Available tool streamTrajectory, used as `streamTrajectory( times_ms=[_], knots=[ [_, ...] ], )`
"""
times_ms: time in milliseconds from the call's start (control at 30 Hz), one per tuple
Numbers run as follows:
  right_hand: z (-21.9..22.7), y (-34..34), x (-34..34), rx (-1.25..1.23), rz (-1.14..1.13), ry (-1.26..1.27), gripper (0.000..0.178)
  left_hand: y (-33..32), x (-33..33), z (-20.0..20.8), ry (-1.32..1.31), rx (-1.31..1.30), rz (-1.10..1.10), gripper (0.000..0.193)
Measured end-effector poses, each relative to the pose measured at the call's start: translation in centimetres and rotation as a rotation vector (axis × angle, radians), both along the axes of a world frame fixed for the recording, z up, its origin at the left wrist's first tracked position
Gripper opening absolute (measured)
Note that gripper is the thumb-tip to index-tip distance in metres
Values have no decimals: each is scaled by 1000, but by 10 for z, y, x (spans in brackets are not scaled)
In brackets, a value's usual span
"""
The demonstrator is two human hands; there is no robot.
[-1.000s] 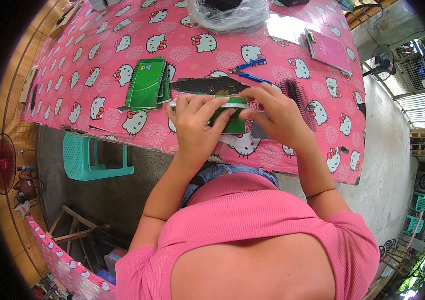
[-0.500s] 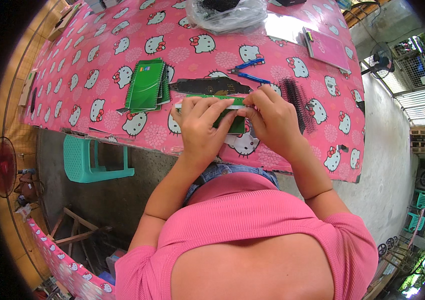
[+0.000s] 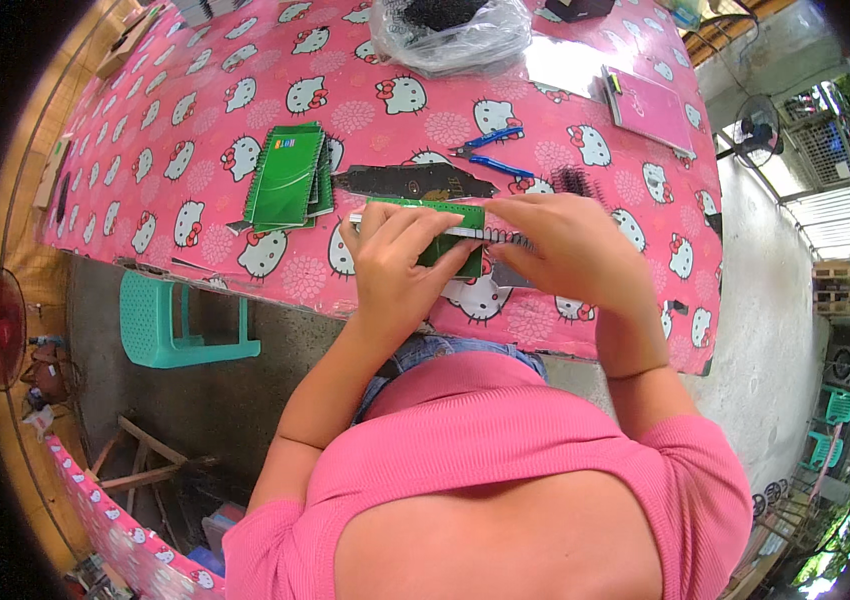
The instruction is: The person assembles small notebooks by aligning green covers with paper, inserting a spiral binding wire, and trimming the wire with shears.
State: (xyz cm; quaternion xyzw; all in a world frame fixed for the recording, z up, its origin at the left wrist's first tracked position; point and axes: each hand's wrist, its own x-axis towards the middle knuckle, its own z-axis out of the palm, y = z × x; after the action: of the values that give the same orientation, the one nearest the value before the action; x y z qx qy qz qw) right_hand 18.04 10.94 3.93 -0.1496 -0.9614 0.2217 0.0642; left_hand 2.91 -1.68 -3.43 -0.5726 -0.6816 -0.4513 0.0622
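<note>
My left hand (image 3: 392,250) is closed on a small green notebook (image 3: 461,263), held folded open near the table's front edge with its row of punched holes facing up. A black spiral coil (image 3: 507,238) sticks out from the notebook's right end along the holes. Around that coil my right hand (image 3: 575,245) is closed, thumb below and fingers above. Just beyond the notebook lies a dark, torn-edged strip (image 3: 415,182). Blue-handled pliers (image 3: 493,150) rest farther back. Loose black coils (image 3: 575,182) lie partly behind my right hand.
Finished-looking green spiral notebooks (image 3: 285,180) are stacked to the left. At the back sit a clear plastic bag (image 3: 445,40) with black contents and a pink notebook (image 3: 650,110). A teal stool (image 3: 185,320) stands below the pink patterned tablecloth's (image 3: 195,265) front edge.
My right hand has shifted right and turned, its back now covering some loose coils. The spiral coil now shows between it and the notebook. The left hand keeps its hold.
</note>
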Motion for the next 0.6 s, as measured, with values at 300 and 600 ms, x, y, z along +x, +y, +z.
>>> streamTrajectory(
  times_ms=[300,600],
  knots=[
    [6,-5,-7,-35,-12,47,28,4,3,6,-59,-63,-6,45],
    [4,-9,-21,35,88,-167,35,-1,2,3,-191,-74,-38,60]
  ],
)
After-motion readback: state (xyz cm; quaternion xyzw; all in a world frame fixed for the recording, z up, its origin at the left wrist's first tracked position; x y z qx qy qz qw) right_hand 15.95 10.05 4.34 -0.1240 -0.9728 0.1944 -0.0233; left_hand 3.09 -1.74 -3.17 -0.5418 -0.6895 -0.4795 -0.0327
